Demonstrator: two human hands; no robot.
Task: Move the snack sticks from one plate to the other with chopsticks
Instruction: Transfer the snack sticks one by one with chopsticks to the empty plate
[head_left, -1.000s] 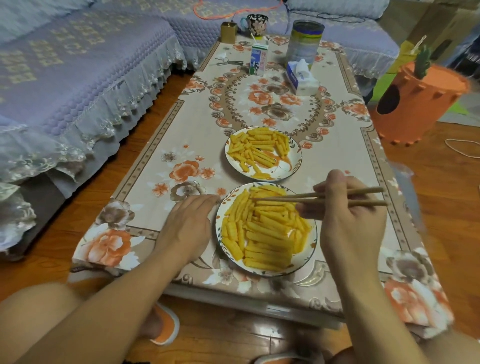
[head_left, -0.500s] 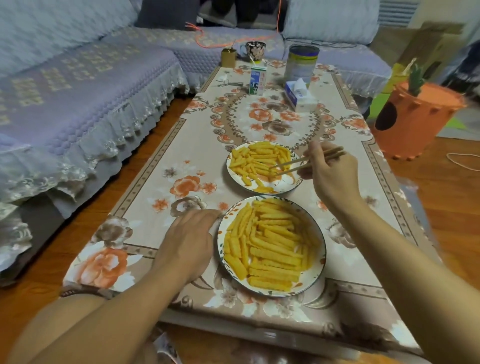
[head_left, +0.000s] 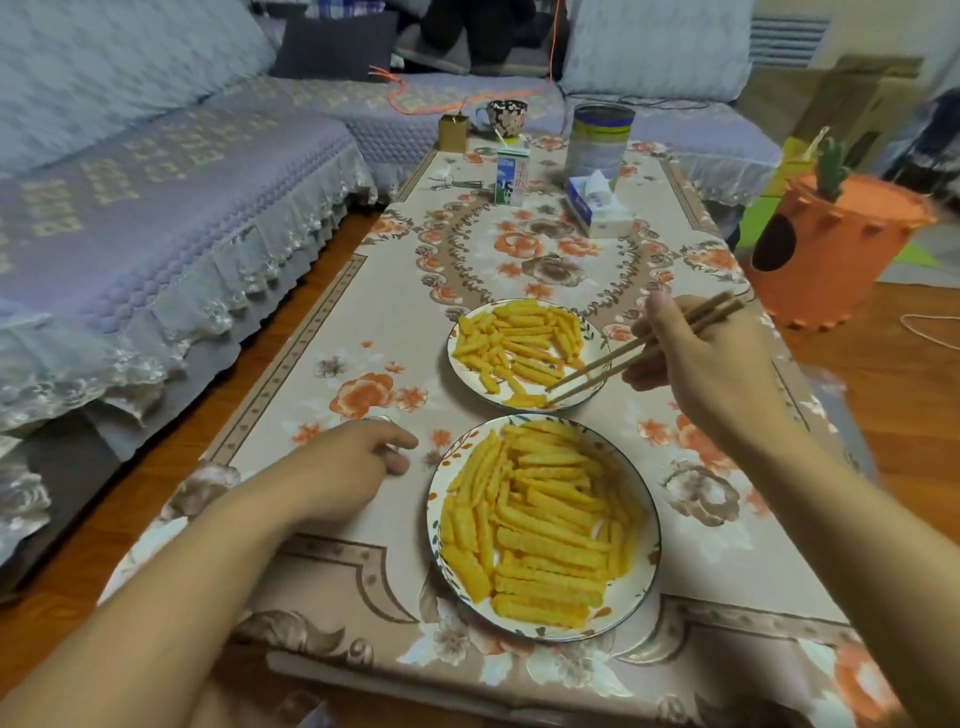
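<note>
Fingers (head_left: 655, 332) of the right hand (head_left: 711, 358) curl around a pair of chopsticks (head_left: 631, 354), whose tips reach down over the near edge of the far plate (head_left: 597, 340), just beside a snack stick (head_left: 523, 400) lying at that rim. The left hand (head_left: 340, 475) rests on the table (head_left: 322, 395) with fingers loosely curled, holding nothing, just left of the near plate (head_left: 647, 499), which is heaped with snack sticks.

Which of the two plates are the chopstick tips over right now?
The far plate, the smaller one. The chopsticks in the right hand reach down to its near rim; the near plate sits closer, beside the left hand.
</note>
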